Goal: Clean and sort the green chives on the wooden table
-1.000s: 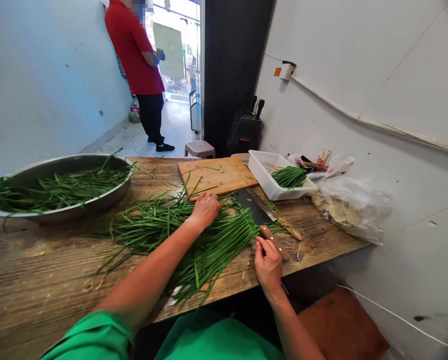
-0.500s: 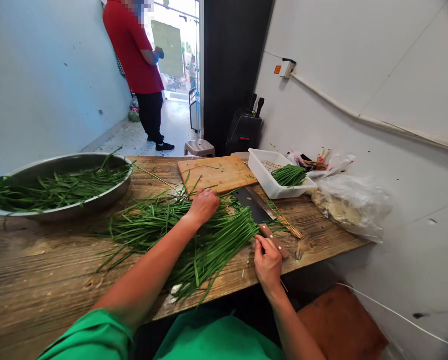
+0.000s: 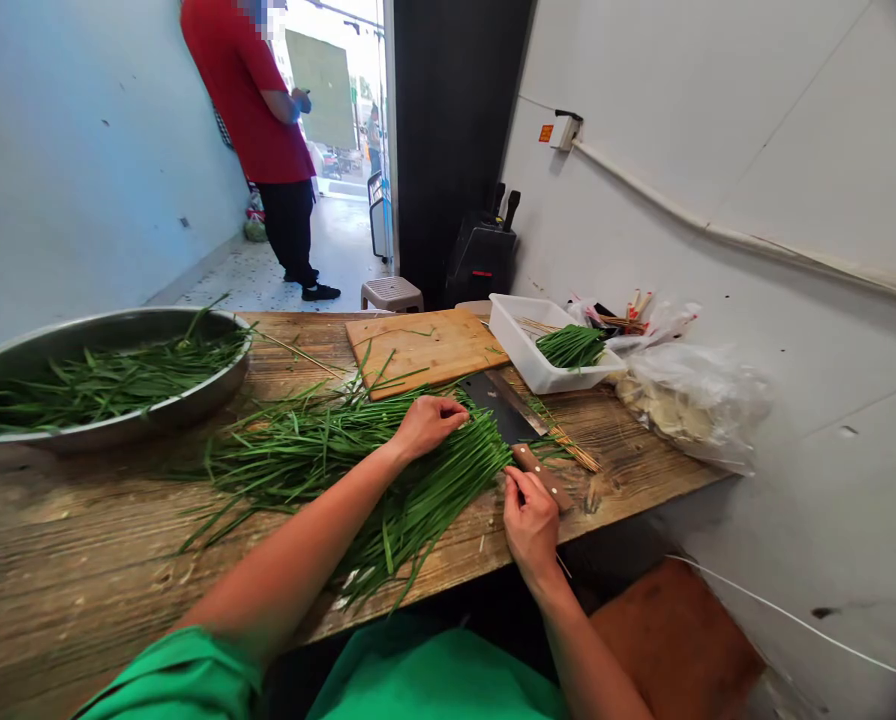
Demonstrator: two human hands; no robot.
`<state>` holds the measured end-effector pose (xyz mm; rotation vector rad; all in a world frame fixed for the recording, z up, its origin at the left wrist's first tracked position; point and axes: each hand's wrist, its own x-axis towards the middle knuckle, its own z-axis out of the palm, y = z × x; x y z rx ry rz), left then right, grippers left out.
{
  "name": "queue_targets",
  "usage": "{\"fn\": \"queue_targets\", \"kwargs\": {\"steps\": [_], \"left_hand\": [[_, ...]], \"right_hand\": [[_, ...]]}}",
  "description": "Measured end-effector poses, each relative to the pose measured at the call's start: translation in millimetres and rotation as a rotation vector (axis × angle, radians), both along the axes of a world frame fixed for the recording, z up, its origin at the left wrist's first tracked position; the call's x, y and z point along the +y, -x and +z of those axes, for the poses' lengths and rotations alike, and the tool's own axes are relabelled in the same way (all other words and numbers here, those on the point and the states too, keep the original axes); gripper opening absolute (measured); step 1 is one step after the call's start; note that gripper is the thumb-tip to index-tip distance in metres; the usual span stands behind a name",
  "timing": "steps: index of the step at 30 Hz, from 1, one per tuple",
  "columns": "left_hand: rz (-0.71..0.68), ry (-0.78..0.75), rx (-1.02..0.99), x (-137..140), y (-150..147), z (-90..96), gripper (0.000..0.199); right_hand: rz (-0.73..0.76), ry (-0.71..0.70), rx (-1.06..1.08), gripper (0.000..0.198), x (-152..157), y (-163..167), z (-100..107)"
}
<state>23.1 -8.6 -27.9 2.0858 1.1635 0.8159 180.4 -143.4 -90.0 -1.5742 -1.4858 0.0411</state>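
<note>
Nearest are the person's green-sleeved arms. The right forearm angles forward and a little left over the table (image 3: 65,550) edge. The right hand (image 3: 529,515) is closed, thumb and fingers together at the near corner of the greens (image 3: 440,495); a thin stick (image 3: 564,567) shows beside the wrist and seems to be gripped in that hand, the fingers hiding most of it.

The greens lie in a wide pile mid-table, ahead and to the left of the right fingers. Their long axis runs from loose leaf tips at the left to stalk ends at the right, which form a slanting edge. The right hand, the nearer one, sits at that edge's near end.

The left forearm reaches diagonally across the pile. The left hand (image 3: 431,425) is over the far stalks, wrist slightly bent, fingers pinched together; whether a stalk is between them cannot be told.

Just right of the stalk ends lies a cleaver (image 3: 497,405), handle toward the person. Beyond are a bowl (image 3: 193,415) of leaves at left, a wooden board (image 3: 418,345), and a white tub (image 3: 560,382) at right. Farther off stands a person in red (image 3: 268,130).
</note>
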Motion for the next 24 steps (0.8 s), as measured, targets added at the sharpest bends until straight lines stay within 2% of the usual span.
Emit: {"fn": "queue_targets", "kwargs": {"steps": [9,24], "left_hand": [[0.115,-0.04,-0.015,-2.4,-3.4,-0.7,0.025],[0.088,-0.023,-0.007,-2.2,-2.1,-2.6,0.025]], "right_hand": [[0.0,0.004,-0.004,0.03,0.7,-0.4,-1.3],[0.003,0.022,0.0,0.029,1.3,-1.5,-4.5]]}}
